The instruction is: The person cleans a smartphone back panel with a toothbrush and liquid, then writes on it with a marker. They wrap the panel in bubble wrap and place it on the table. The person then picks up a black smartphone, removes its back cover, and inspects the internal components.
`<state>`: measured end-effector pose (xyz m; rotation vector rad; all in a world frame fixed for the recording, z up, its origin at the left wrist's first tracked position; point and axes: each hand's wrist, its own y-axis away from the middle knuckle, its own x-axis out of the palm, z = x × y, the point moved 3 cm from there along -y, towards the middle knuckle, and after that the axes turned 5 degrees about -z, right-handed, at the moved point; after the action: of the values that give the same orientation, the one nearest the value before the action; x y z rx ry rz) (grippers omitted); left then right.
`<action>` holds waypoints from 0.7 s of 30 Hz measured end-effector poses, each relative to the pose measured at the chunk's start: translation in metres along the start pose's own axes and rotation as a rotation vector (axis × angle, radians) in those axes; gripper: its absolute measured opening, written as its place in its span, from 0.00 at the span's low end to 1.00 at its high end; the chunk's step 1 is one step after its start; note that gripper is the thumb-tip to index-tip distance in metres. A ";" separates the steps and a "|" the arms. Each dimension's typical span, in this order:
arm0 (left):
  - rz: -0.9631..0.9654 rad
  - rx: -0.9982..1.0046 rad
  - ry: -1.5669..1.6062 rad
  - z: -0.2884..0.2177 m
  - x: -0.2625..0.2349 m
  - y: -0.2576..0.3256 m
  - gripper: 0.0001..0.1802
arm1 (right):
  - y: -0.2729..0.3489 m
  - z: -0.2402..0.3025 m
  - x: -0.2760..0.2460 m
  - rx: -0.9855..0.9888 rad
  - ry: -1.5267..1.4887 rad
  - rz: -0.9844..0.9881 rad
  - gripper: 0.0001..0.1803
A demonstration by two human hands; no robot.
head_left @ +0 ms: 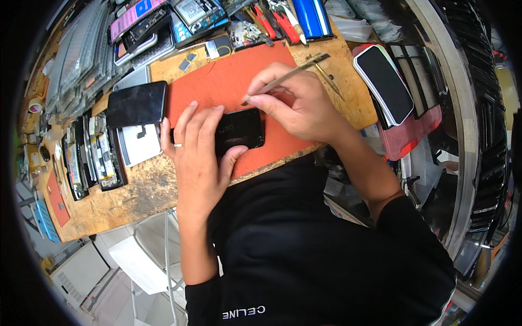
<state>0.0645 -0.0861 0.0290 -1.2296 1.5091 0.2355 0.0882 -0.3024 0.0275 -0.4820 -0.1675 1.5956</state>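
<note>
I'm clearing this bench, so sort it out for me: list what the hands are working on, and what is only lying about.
In use:
- black phone, pinned by the left hand
- tweezers, held in the right hand, tip at the phone's upper edge
- red mat under the phone

Lying about:
- dark screen panel
- white-cased phone
- opened phones
- red-handled tools
- blue cylinder

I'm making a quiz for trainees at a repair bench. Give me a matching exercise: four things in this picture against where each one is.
Things:
1. tweezers
2. small black phone
3. loose black screen panel
4. stack of phones

Places:
A. on the pink tray at the bench's right end
B. pinched in the right hand
C. off the orange mat's left edge, beyond the left fingertips
D. on the orange mat, under the left hand

Pairs: 1-B, 2-D, 3-C, 4-A
</note>
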 end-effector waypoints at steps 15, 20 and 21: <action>0.055 -0.017 -0.018 0.004 0.005 -0.003 0.43 | -0.007 -0.019 0.014 -0.043 -0.006 0.050 0.04; 0.053 -0.011 -0.027 0.005 0.005 -0.003 0.43 | -0.005 -0.018 0.011 -0.055 0.035 0.104 0.06; 0.057 -0.011 -0.028 0.005 0.005 -0.003 0.43 | -0.006 -0.017 0.011 -0.072 0.030 0.098 0.05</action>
<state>0.0706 -0.0867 0.0247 -1.1891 1.5219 0.2978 0.1002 -0.2939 0.0119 -0.5771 -0.1818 1.6820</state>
